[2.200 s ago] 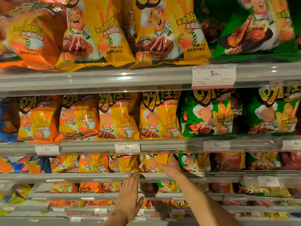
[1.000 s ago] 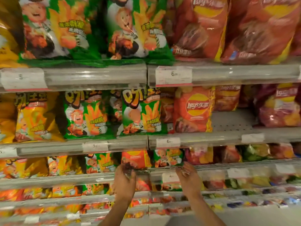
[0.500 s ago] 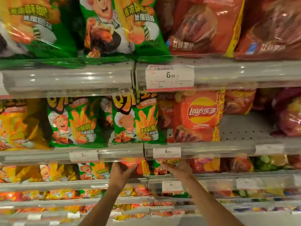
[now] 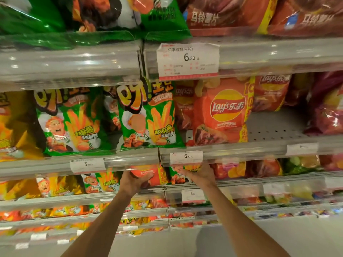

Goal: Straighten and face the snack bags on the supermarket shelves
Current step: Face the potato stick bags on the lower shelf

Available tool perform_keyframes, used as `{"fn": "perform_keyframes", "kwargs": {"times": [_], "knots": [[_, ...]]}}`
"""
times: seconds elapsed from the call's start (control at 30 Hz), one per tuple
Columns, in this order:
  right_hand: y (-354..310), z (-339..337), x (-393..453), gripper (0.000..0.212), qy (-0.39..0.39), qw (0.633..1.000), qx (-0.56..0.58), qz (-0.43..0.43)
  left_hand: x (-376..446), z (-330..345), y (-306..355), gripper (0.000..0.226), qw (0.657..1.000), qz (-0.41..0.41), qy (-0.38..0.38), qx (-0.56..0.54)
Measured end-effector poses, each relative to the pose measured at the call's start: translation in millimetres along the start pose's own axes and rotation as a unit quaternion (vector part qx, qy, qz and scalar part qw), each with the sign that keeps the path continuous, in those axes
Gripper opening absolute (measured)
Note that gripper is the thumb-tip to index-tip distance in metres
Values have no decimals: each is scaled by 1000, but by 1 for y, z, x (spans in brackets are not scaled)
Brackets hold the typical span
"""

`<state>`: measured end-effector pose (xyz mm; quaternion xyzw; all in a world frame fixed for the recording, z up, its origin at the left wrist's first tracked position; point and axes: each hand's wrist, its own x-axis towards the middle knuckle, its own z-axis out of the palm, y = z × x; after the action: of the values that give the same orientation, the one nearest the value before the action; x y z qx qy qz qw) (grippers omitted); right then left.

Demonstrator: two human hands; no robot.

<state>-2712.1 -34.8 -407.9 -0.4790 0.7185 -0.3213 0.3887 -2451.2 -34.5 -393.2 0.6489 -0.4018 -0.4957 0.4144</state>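
Note:
Both hands reach into the third shelf down. My left hand [image 4: 134,182] grips a small orange-red chip bag [image 4: 148,175] by its lower left side. To its right, my right hand [image 4: 199,174] lies against a green snack bag [image 4: 175,176], fingers reaching behind the shelf rail; its grasp is hidden. On the shelf above stand green fry-snack bags [image 4: 148,115] and an orange Lay's bag [image 4: 221,112], facing forward.
Clear plastic shelf rails [image 4: 130,160] with price tags [image 4: 186,157] run across each level. Behind and to the right of the Lay's bag the shelf floor [image 4: 274,127] is bare. Yellow bags [image 4: 13,127] sit at left, dark red bags [image 4: 326,108] at right. Lower shelves hold more small bags.
The view has shifted rightward from the yellow bags to the green and red section and moved closer. Both hands rose to the third shelf; my left hand took hold of the orange-red bag.

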Motion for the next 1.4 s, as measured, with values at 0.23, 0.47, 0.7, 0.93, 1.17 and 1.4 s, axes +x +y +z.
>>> {"fn": "perform_keyframes", "kwargs": {"times": [0.23,0.47,0.7,0.93,1.17,1.4], "knots": [[1,1,-12,77,33,998,-8,-49,-8,-5,3,50,1000,-3,5,-20],[-12,-11,-16,60,70,996,6,-53,-8,-12,17,47,999,-10,17,-37],[10,-35,-47,68,85,992,93,-13,-17,-3,17,47,999,-8,-32,-14],[56,-75,-81,41,107,985,133,27,-41,46,27,28,998,21,-59,-22],[101,-121,-88,45,111,979,157,68,-49,113,42,35,999,24,-17,-26],[131,-146,-86,52,80,985,127,83,-45,153,32,38,1000,5,5,24]]}}
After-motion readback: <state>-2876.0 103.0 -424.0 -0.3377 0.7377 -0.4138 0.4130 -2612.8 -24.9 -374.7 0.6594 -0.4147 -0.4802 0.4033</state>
